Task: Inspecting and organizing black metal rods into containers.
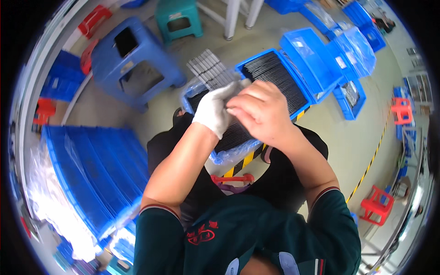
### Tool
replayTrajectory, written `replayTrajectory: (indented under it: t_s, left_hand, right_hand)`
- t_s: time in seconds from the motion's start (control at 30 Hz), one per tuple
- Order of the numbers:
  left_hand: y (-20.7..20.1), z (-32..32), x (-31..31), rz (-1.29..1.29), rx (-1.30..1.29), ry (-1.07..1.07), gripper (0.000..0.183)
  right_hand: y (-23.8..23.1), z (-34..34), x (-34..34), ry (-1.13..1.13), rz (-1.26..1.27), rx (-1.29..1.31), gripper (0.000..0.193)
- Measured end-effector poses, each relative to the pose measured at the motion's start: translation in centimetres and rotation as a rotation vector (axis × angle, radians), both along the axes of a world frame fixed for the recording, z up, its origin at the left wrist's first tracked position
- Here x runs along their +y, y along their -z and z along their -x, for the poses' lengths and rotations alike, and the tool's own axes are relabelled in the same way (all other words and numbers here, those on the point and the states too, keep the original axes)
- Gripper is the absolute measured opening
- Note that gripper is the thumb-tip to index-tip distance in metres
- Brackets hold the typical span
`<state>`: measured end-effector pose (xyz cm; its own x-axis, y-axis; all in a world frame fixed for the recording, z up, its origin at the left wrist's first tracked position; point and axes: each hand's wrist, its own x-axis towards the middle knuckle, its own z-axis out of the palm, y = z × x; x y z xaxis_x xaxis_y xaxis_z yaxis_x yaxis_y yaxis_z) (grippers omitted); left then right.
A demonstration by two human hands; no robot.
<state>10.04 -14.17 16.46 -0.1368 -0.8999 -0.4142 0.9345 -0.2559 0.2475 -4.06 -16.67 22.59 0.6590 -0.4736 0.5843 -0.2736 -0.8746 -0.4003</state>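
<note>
My left hand [214, 110] wears a white glove and is closed on a bundle of flat grey strips [209, 68], which sticks out beyond its fingers. Close beside it, my bare right hand [262, 110] has its fingertips pinched together against the glove. Whatever sits between those fingertips is too small or hidden to name. Below both hands is a blue bin [233, 158] lined with clear plastic and filled with rows of thin dark strips. Adjoining it on the right, another blue bin [300, 87] holds more dark strips in tight rows.
Stacked blue bins [311, 57] stand at the far right. A blue stool [137, 59] and a green stool [179, 20] are at the far left and back. Large blue crates [94, 169] fill the left side. Yellow-black tape [247, 159] marks the floor.
</note>
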Motion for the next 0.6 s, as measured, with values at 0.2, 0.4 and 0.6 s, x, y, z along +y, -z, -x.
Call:
replayTrajectory:
  t_s: [0.2,0.4,0.6]
  left_hand:
    - [2.3,1.8,0.3,-0.207,-0.282,0.071,0.019]
    - [7.2,1.7,-1.7,-0.246,-0.162,0.215,0.015]
    - [11.1,2.4,-3.3,-0.295,-0.293,0.523,0.015]
  right_hand:
    - [0.4,1.6,1.7,-0.085,-0.039,-0.045,0.014]
    - [-0.8,8.5,4.0,-0.039,-0.171,0.012,0.018]
    - [2.4,15.9,7.4,0.19,-0.396,-0.077,0.019]
